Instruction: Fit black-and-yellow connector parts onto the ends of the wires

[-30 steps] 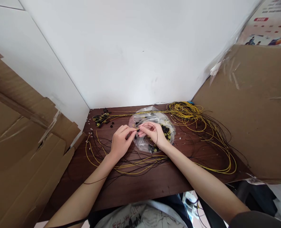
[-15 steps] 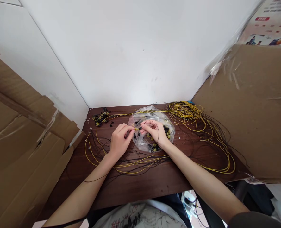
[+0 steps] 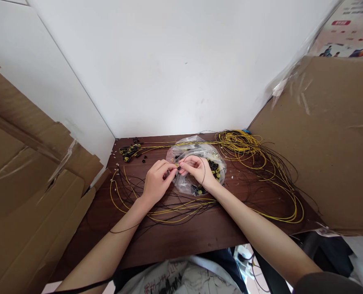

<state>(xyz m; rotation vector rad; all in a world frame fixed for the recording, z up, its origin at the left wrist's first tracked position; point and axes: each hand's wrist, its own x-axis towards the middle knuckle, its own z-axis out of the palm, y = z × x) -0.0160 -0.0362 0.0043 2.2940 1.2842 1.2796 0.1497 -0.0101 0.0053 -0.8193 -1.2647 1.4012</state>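
Note:
My left hand (image 3: 155, 181) and my right hand (image 3: 196, 169) meet fingertip to fingertip above a clear plastic bag (image 3: 184, 153) that holds small black and yellow parts. Both hands are pinched shut. Between the fingertips sits a tiny black and yellow connector (image 3: 177, 166). A thin black wire (image 3: 203, 173) loops from my right fingers round the back of that hand. Yellow and black wires (image 3: 169, 212) lie loose on the dark wooden table (image 3: 181, 241) under my wrists.
A big tangle of yellow and black wires (image 3: 245, 147) lies at the back right and trails along the table's right side. Several finished connectors (image 3: 129, 152) sit at the back left. Cardboard sheets (image 3: 31, 183) lean at the left, cardboard (image 3: 322, 143) stands at the right, and a white wall is behind.
Both hands stay pinched together over the bag; the fingertips shift slightly around the small connector. Nothing else has moved.

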